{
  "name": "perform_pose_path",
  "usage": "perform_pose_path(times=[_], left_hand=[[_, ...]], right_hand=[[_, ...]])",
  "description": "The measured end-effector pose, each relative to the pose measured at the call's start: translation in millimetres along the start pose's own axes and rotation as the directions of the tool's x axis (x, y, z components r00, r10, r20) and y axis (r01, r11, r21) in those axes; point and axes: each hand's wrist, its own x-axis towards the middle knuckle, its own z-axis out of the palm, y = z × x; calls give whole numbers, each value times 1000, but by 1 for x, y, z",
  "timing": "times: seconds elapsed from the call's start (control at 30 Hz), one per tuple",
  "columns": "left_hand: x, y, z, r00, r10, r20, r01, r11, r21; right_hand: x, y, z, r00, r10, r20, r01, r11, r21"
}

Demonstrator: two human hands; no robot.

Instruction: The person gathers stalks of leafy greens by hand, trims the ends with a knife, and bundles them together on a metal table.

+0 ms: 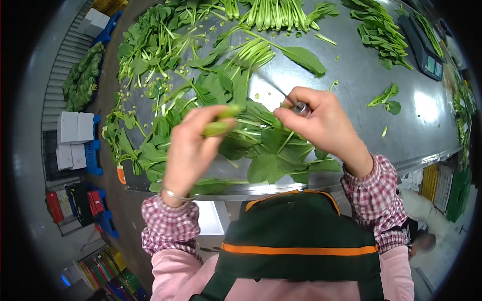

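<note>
Green stalk [219,124] in left hand [193,145] grip, small knife [288,98] (blade blurred) in right hand [321,123].

- A green stalk [220,122] is gripped in the left hand [193,145] above the steel table [361,75].
- A small knife [286,95] is pinched in the right hand [321,123].
- Leafy greens [271,150] are spread on the table beneath both hands.
- A scale [427,52] is seen at the table's far right.

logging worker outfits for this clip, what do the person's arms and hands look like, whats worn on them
Both hands are bare, no gloves. The left hand has a thin silver bangle at the wrist. The right hand wears nothing visible. Each forearm has a red-and-white checked sleeve cover with gathered cuffs over a pink top.
</note>
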Motion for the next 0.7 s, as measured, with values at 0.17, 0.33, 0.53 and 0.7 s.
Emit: perform_pose_path(times=[0.17, 0.33, 0.53, 0.7], left_hand=[[-4, -30, -41, 957, -268, -108, 76, 595, -800], [-16, -50, -48, 955, -293, -39, 27, 219, -975], [-26, -73, -53, 798, 196, -569, 159, 843, 513], [-19, -17, -4, 927, 289, -238, -270, 956, 110]], right_hand=[[11, 45, -4, 943, 308, 128, -328, 781, 532], [-57, 163, 52, 918, 396, 21, -364, 864, -346], [-64, 155, 45, 914, 395, -94, -406, 897, -176], [-52, 51, 6, 839, 542, -43, -500, 800, 332]])
